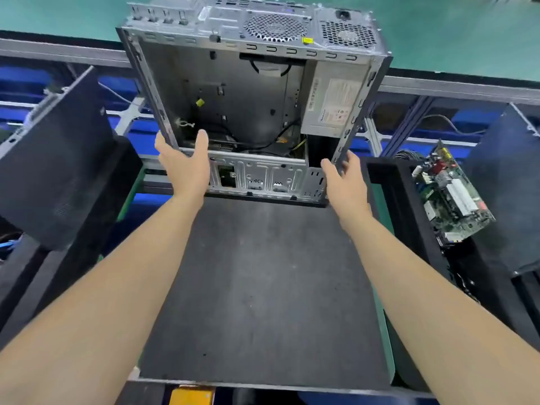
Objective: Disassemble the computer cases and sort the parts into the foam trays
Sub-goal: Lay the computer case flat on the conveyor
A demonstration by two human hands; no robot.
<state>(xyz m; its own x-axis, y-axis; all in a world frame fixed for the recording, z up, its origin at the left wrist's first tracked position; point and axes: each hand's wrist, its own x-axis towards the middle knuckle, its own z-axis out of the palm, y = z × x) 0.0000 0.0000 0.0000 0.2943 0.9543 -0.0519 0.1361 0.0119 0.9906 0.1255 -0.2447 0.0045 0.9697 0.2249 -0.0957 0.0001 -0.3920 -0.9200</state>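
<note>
Head view: both grips are on the computer case (251, 92), which stands at the far end of the dark mat (263, 287) on the counter, open side facing us. The left grip (184, 162) clasps the left wall, thumb inside and fingers outside; the right grip (344, 176) curls round the right wall's edge. The side cover is off and the main bay looks stripped, and a circuit board (450, 200) already lies in the foam tray (388, 176) on the right. Not finished, though: the power supply (333, 103) sits in its corner, loose cables (280, 141) trail below it, and the rear fan (274, 27) remains. Roughly midway, I'd judge.
</note>
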